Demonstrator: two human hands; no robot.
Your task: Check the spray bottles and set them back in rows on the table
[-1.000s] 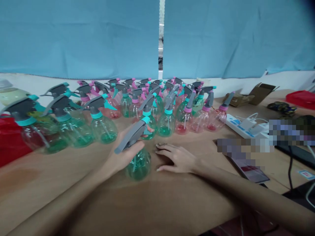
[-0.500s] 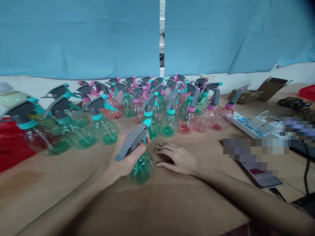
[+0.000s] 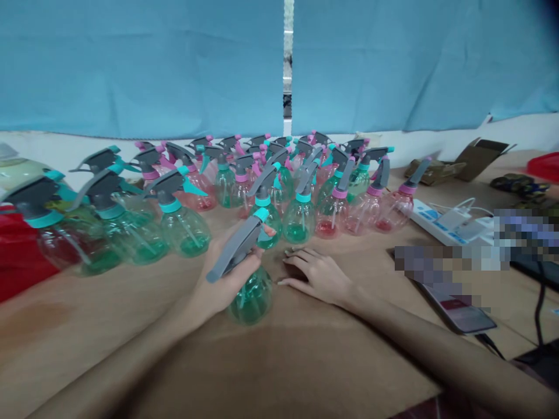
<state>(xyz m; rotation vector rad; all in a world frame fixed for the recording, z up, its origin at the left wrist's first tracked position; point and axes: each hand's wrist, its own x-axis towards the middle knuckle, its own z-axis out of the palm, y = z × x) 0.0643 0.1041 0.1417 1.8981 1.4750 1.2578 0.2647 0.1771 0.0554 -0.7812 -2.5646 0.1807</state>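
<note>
My left hand [image 3: 227, 273] is wrapped round the neck and trigger of a green spray bottle [image 3: 251, 299] with a grey and turquoise head. The bottle stands close in front of me, and its neck is mostly hidden by my fingers. To its right, my right hand [image 3: 317, 273] lies palm down on the tabletop [image 3: 279, 366], holding nothing, its fingers stretched out. Just beyond the hands stand another green spray bottle [image 3: 299, 224] and a pink spray bottle [image 3: 329, 220], both upright with some liquid or tint at the bottom.
Several more green and pink spray bottles fill the back of the table; a green bottle [image 3: 186, 233] is among those at left. A red bag [image 3: 21, 256] lies far left. On the right are a white power strip [image 3: 437, 224], a phone [image 3: 469, 314] with a cable, and an open cardboard box [image 3: 483, 157].
My right hand has shifted slightly right and up on the table. The left hand keeps its hold on the bottle, with its fingers moved a little at the trigger.
</note>
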